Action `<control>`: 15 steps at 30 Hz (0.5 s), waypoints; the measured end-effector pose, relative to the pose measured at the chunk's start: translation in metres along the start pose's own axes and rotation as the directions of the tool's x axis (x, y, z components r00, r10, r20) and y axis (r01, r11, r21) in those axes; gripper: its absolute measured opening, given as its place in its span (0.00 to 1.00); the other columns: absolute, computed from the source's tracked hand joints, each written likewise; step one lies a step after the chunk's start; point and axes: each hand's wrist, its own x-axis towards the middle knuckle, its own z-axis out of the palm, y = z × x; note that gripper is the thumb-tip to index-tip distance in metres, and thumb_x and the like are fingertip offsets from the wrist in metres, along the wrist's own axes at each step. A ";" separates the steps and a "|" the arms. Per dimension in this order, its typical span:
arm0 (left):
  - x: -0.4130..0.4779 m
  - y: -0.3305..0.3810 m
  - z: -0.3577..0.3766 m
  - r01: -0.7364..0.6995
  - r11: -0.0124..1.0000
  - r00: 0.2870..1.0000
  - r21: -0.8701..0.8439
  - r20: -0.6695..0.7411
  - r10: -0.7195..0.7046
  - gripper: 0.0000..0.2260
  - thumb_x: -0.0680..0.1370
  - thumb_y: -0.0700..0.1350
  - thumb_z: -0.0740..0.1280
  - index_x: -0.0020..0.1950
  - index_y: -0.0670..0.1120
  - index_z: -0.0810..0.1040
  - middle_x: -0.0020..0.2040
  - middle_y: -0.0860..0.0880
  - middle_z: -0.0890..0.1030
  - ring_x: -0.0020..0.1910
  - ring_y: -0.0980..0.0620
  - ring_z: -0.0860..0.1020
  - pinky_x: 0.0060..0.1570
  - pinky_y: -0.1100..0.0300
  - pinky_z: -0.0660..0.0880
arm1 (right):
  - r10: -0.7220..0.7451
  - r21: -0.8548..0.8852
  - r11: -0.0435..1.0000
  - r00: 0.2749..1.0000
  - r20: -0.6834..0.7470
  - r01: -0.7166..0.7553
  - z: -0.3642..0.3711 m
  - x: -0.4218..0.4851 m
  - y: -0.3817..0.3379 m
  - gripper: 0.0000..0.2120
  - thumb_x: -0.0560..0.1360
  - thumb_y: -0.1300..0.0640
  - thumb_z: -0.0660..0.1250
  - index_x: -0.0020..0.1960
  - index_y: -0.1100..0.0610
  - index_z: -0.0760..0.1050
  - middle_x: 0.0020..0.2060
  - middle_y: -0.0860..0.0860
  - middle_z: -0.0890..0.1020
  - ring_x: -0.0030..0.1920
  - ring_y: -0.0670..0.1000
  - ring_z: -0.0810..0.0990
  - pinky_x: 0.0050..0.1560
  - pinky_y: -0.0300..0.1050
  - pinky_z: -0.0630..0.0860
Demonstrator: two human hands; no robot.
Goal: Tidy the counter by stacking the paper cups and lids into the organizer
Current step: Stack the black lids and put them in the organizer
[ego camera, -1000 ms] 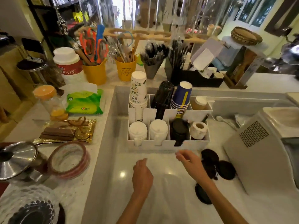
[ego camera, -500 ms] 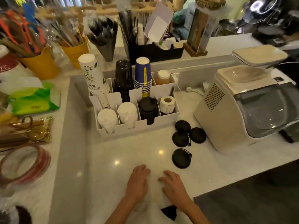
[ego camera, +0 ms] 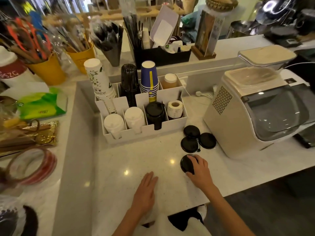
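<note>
The right hand (ego camera: 198, 169) lies over a black lid (ego camera: 186, 165) on the white desk (ego camera: 119, 160), its fingers (ego camera: 193, 159) curled down across the lid's right part and touching it; whether the lid is lifted off the desk cannot be told. The left hand (ego camera: 144, 193) rests flat on the desk nearer the body, fingers straight and together, holding nothing.

Three more black lids (ego camera: 197, 139) lie in a tight cluster just beyond the right hand, between the white organizer (ego camera: 144, 132) and the ice maker (ego camera: 255, 106), their edges touching or overlapping.

The organizer stands in the middle of the desk. Its front row holds two stacks of white lids (ego camera: 124, 121) in the left compartments, a stack of black lids (ego camera: 154, 113) in the third, and a roll of labels (ego camera: 174, 108) in the right one. Its back row holds inverted stacks of cups: floral white paper cups (ego camera: 98, 79) leaning to the left, black cups (ego camera: 129, 82) upright, and blue paper cups (ego camera: 149, 79) with a yellow stripe. A small brown bottle (ego camera: 169, 80) with a white cap stands in the back right compartment.
</note>
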 end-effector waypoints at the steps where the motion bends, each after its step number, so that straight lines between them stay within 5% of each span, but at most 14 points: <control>1: -0.001 -0.001 0.001 -0.002 1.000 1.000 0.002 0.010 0.002 0.26 0.82 0.38 0.51 0.79 0.49 0.50 0.80 0.49 0.44 0.79 0.51 0.43 0.74 0.64 0.39 | 0.003 -0.024 1.000 0.999 0.045 -0.002 0.001 0.003 0.003 0.35 0.71 0.53 0.73 0.74 0.50 0.62 0.72 0.52 0.63 0.70 0.58 0.61 0.68 0.53 0.67; 7: -0.012 -0.004 0.004 0.009 0.999 1.000 0.043 0.024 -0.010 0.24 0.84 0.43 0.49 0.79 0.52 0.47 0.80 0.52 0.41 0.79 0.53 0.42 0.73 0.63 0.37 | 0.036 -0.063 0.998 0.996 0.081 -0.030 0.007 0.013 0.010 0.37 0.72 0.50 0.72 0.76 0.49 0.58 0.73 0.53 0.61 0.71 0.58 0.61 0.69 0.55 0.67; 15: -0.008 0.002 -0.002 0.071 0.993 0.997 0.098 -0.016 -0.070 0.24 0.81 0.47 0.52 0.78 0.55 0.56 0.80 0.54 0.54 0.78 0.53 0.52 0.76 0.53 0.49 | 0.084 -0.051 0.996 0.987 0.140 -0.078 -0.002 0.021 0.001 0.41 0.69 0.45 0.73 0.76 0.50 0.58 0.71 0.55 0.61 0.69 0.58 0.61 0.67 0.54 0.68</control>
